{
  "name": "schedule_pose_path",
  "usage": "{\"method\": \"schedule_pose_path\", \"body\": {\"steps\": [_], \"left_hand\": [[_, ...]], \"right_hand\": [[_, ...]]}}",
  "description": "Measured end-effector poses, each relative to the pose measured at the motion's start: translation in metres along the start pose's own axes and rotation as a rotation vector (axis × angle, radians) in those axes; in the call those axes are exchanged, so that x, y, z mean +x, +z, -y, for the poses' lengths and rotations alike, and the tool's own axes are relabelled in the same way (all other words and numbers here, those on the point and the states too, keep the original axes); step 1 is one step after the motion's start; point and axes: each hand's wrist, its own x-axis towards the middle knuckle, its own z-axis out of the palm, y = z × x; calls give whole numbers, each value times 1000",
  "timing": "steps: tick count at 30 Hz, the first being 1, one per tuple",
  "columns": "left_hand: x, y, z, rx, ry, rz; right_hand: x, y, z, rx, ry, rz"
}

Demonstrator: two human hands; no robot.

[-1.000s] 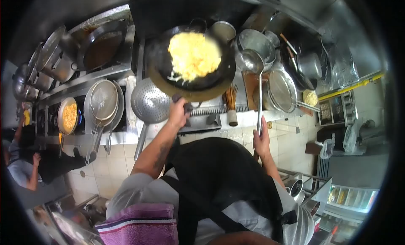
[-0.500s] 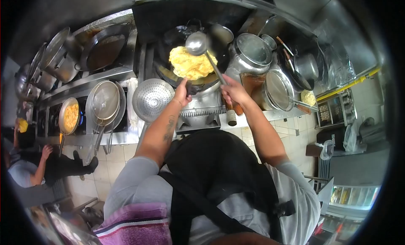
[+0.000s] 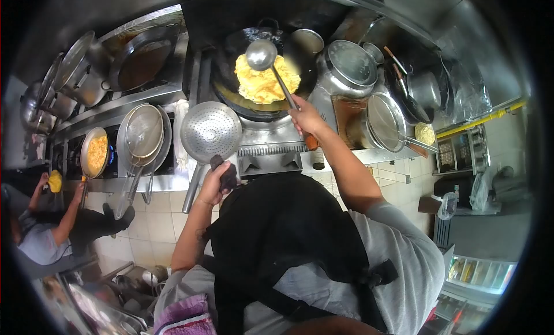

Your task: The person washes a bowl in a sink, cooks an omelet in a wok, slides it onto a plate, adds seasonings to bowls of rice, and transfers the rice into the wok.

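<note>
My right hand [image 3: 306, 117] grips the handle of a steel ladle [image 3: 261, 54]. The ladle's bowl is over the far part of a yellow egg omelette [image 3: 266, 84]; whether they touch I cannot tell. Under the omelette is a dark wok [image 3: 231, 101] on the stove. Closed around a dark folded cloth [image 3: 229, 178], my left hand [image 3: 212, 184] is near my apron, below a large perforated strainer [image 3: 211, 132] and to the right of its handle.
To the left, a co-worker [image 3: 43, 237] holds the handle of a pan [image 3: 95, 153] of yellow-orange food and a yellow cloth [image 3: 55, 181]. Stacked sieves [image 3: 144, 133] sit between us. A lidded pot [image 3: 351, 64] and another sieve [image 3: 385, 121] stand right of the wok.
My left hand has come back from the wok's near rim toward my body with the dark cloth. The ladle has shifted slightly left and away. The co-worker's hand now grips the pan handle.
</note>
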Motion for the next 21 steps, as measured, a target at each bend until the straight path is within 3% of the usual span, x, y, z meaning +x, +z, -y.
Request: {"method": "schedule_pose_path", "body": {"steps": [2, 7, 12, 15, 17, 18, 20, 21], "left_hand": [[-2, -15, 4, -25, -18, -31], [-14, -19, 4, -95, -5, -93], [-14, -8, 12, -170, 7, -160], [-16, 1, 10, -116, -11, -152], [-13, 0, 13, -122, -18, -133], [-10, 1, 15, -134, -20, -130], [-7, 8, 13, -158, -7, -127], [-12, 12, 9, -118, -4, -127]], "right_hand": [[1, 0, -10, 87, 22, 64], [-27, -6, -17, -170, -149, -49], [-33, -26, -53, 72, 15, 148], [-34, -16, -50, -417, -199, -140], [-25, -30, -60, 28, 9, 115], [-31, -28, -59, 29, 13, 111], [-48, -21, -44, -381, -201, -120], [-62, -23, -41, -382, -206, -118]]}}
